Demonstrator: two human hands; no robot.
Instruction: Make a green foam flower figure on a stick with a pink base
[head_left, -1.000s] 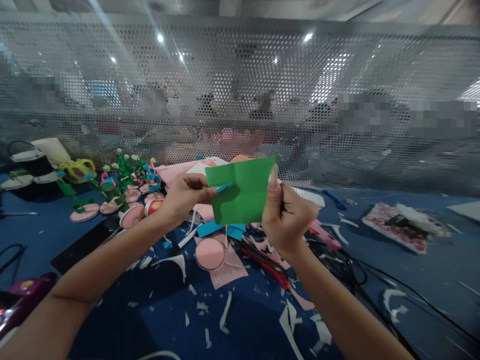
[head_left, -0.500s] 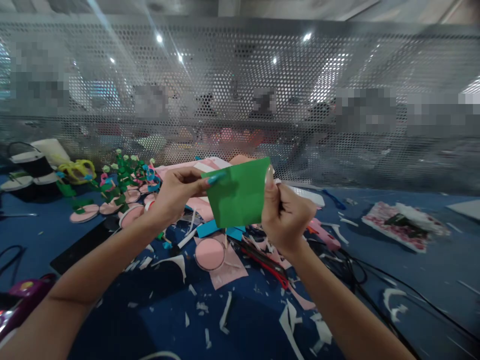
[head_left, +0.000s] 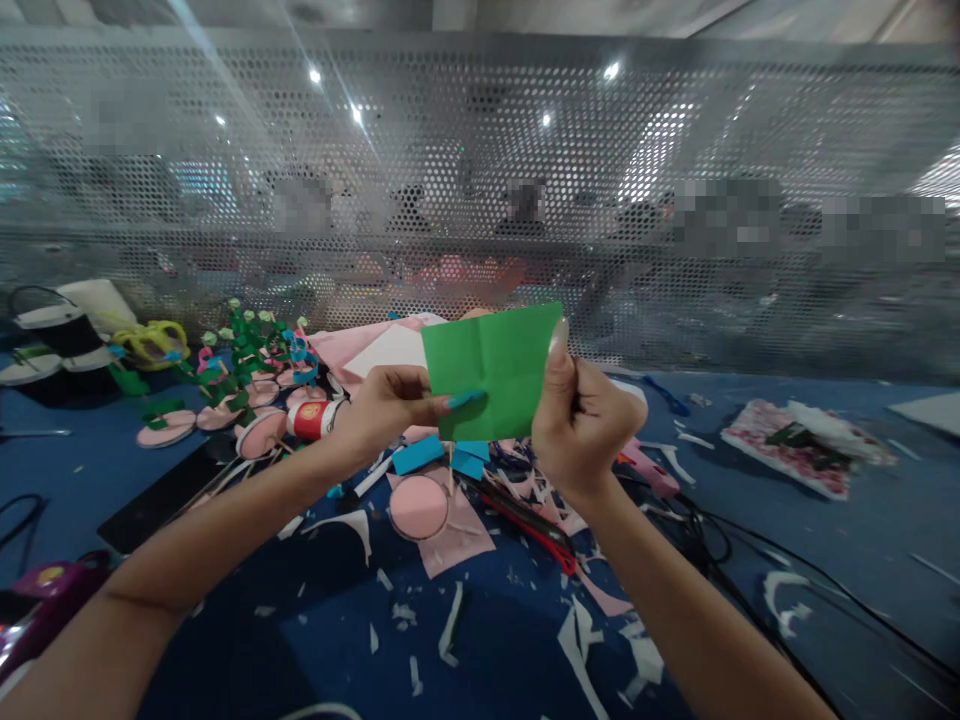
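A green sheet of paper [head_left: 491,370] with faint crease lines is held up above the cluttered table. My left hand [head_left: 394,405] pinches its lower left edge, thumb in front and fingers behind. At the right edge my right hand [head_left: 585,415] grips it, thumb on the near face and fingers curled. Below the sheet lie blue paper pieces [head_left: 418,455] and a round pink disc [head_left: 418,507] resting on a pink paper piece [head_left: 465,535]. Red-handled scissors [head_left: 536,525] lie beneath my right hand.
Small paper flower models on pink discs [head_left: 166,427] stand at the left, near yellow scissors [head_left: 154,343]. White scraps [head_left: 450,625] litter the blue table. A pink glue gun [head_left: 651,468] and black cables [head_left: 750,535] lie right. A perforated metal screen [head_left: 480,150] rises behind.
The green paper has shifted slightly right and flattened toward me. My left hand has slid down its left edge; my right hand has moved a little right, still gripping.
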